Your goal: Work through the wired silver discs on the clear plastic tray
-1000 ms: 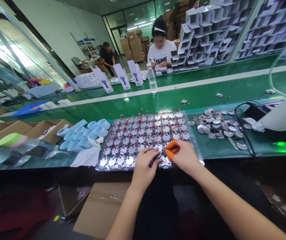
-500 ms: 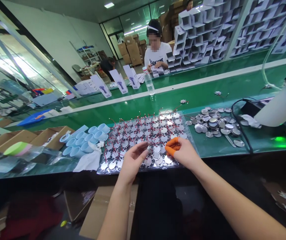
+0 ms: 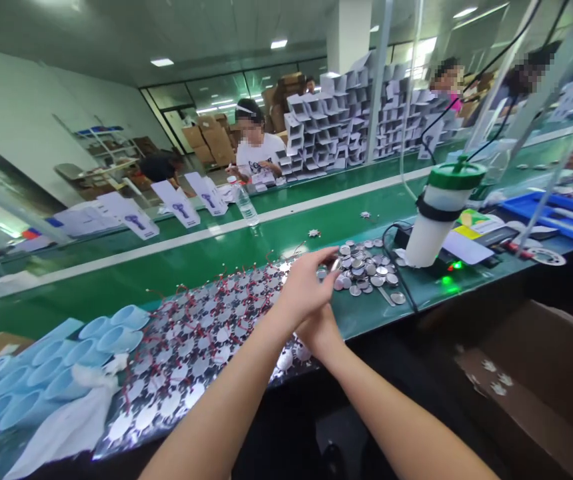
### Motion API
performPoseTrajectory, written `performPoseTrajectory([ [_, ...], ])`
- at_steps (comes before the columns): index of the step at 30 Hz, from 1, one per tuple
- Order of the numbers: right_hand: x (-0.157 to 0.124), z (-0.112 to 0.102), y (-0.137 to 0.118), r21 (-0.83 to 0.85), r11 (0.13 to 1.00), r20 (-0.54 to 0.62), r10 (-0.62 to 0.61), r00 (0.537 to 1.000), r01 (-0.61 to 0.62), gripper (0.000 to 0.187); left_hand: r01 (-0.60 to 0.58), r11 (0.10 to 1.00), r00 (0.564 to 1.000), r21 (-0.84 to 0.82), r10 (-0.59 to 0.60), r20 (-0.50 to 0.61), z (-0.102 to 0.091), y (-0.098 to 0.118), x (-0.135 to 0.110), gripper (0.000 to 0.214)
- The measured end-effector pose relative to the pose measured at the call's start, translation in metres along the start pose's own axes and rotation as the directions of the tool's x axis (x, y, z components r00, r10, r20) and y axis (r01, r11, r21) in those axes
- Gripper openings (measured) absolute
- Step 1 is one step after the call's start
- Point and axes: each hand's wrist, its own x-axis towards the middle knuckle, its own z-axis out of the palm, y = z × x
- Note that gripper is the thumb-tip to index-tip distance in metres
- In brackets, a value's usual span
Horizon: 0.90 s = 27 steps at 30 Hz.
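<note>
My left hand point(image 3: 307, 283) reaches over to the near edge of a pile of round silver metal discs point(image 3: 361, 267). Between its thumb and fingertips shows a metal disc point(image 3: 336, 265), tilted on edge. Crossed under the left wrist, my right hand point(image 3: 320, 330) is mostly covered, and its fingers are hidden. Both hands are above the right end of a board point(image 3: 186, 373) laid with rows of round silver parts that carry thin red wires.
Light blue cups point(image 3: 121, 339) and a white cloth point(image 3: 66, 427) are at the left. A white bottle with a green lid point(image 3: 439, 220) stands at the right beside a black cable. Across the green bench, a person point(image 3: 259, 150) sits behind a water bottle point(image 3: 246, 203).
The view has swung to the right. My left hand has moved from above the board to the disc pile, crossing over my right hand, whose orange-covered fingers have gone out of sight.
</note>
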Motion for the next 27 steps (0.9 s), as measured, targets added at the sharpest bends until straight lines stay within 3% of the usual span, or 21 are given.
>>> performPoseTrajectory([
  [3, 0.003, 0.001, 0.001, 0.025, 0.995, 0.002, 0.097, 0.995, -0.097, 0.017, -0.042, 0.991, 0.994, 0.128, 0.028, 0.108, 0.027, -0.007, 0.043, 0.048],
  [5, 0.005, -0.001, 0.003, 0.147, 0.982, 0.014, 0.12, 0.993, -0.121, 0.02, -0.02, 0.979, 0.99, 0.203, -0.008, 0.139, 0.025, -0.015, 0.048, 0.046],
  [8, 0.007, -0.007, 0.006, 0.339, 0.933, 0.025, 0.122, 0.992, -0.124, 0.012, -0.016, 0.966, 0.998, 0.257, 0.0, 0.061, -0.008, -0.024, 0.015, 0.036],
  [10, 0.008, -0.013, 0.006, 0.421, 0.895, 0.028, 0.15, 0.988, -0.148, 0.01, 0.003, 0.955, 1.0, 0.298, -0.005, 0.004, -0.04, -0.025, -0.025, 0.029],
  [13, 0.009, -0.023, 0.001, 0.508, 0.833, 0.029, 0.241, 0.97, -0.222, 0.02, 0.083, 0.933, 0.994, 0.351, -0.105, 0.044, -0.077, -0.025, -0.092, 0.027],
  [15, 0.01, -0.028, -0.004, 0.534, 0.807, 0.038, 0.276, 0.96, -0.254, 0.023, 0.13, 0.911, 0.979, 0.391, -0.181, 0.096, -0.088, -0.027, -0.129, 0.032],
  [18, 0.009, -0.031, -0.008, 0.552, 0.787, 0.07, 0.285, 0.956, -0.275, 0.025, 0.195, 0.884, 0.952, 0.424, -0.274, 0.133, -0.085, -0.034, -0.165, 0.044],
  [23, 0.008, -0.029, -0.01, 0.573, 0.771, 0.086, 0.279, 0.956, -0.277, 0.027, 0.26, 0.898, 0.928, 0.354, -0.334, 0.166, -0.079, -0.038, -0.179, 0.027],
  [27, 0.01, -0.032, -0.011, 0.598, 0.752, 0.078, 0.29, 0.954, -0.277, 0.028, 0.236, 0.922, 0.946, 0.306, -0.291, 0.147, -0.095, -0.041, -0.153, 0.024],
])
